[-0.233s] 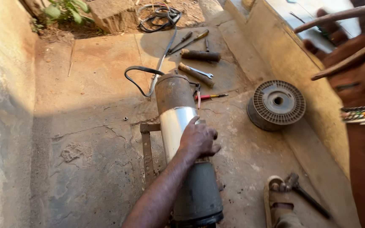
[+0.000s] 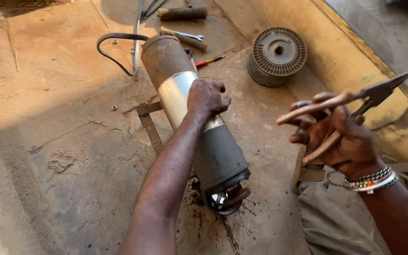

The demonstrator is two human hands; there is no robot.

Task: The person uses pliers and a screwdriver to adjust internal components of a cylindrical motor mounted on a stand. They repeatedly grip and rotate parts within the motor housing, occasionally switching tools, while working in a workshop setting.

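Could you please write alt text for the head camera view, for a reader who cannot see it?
A person's left hand grips a long, rusty metal cylinder lying on a stained concrete floor, while the right hand holds pliers in the air. A wire spool, wrench and screwdriver lie beyond.

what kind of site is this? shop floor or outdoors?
Likely an open-air repair spot, not a fitted shop: bare cracked concrete floor in sunlight, a long metal cylinder lying on it under the left hand, loose hand tools, and a wire spool.
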